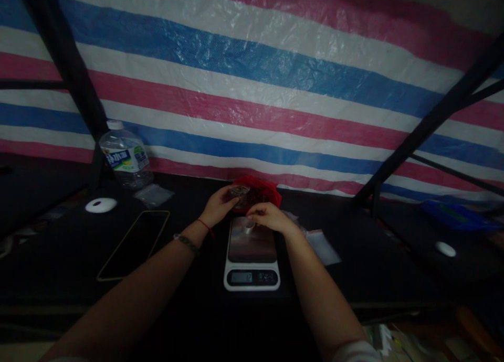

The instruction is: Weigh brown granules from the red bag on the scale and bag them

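Note:
A white kitchen scale point(252, 246) with a metal plate lies in front of me, its small display lit. Behind it a red bag point(273, 190) stands with its mouth wide, full of small dark pieces. My left hand point(221, 203) is closed on a small clear plastic bag point(238, 192) with brownish contents, at the red bag's left side. With the fingertips of my right hand point(271, 216) I pinch a small clear, shiny item point(249, 225) over the far end of the scale's plate. Its exact kind is too dim to make out, as is whether it touches the plate.
A phone point(134, 245), a white mouse point(101, 205), a flat clear bag point(153, 195) and a large plastic bottle point(125, 157) are on the left. Clear bags point(323, 246) lie right of the scale. Striped sheeting point(252, 105) hangs behind; dark metal posts point(425, 126) flank the table.

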{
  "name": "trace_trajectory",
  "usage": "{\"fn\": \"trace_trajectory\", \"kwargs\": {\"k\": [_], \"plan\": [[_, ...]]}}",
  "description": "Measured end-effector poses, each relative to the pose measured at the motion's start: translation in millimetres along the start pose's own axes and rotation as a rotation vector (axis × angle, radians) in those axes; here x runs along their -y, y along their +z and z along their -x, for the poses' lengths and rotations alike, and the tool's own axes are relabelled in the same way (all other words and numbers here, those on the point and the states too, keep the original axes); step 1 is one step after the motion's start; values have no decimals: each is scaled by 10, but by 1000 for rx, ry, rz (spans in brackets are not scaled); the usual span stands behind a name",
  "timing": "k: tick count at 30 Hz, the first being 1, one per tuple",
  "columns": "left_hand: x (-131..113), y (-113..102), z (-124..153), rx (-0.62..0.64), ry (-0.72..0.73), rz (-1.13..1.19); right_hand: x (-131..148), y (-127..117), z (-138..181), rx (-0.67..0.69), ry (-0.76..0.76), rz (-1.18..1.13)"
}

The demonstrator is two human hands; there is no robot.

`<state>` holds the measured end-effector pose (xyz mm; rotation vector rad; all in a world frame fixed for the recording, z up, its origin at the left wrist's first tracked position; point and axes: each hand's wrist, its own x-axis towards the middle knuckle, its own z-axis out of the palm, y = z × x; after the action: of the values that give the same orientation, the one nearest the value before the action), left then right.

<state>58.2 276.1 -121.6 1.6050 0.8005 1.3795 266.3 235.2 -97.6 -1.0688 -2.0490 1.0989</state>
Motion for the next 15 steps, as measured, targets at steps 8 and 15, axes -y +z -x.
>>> {"fn": "trace_trajectory", "kwargs": {"k": [8, 15], "plan": [[51, 91, 42, 135, 49, -35, -38, 13, -109, -522, -131, 38], [-17, 111, 73, 114, -5, -127, -76, -15, -116, -508, -212, 186]]}}
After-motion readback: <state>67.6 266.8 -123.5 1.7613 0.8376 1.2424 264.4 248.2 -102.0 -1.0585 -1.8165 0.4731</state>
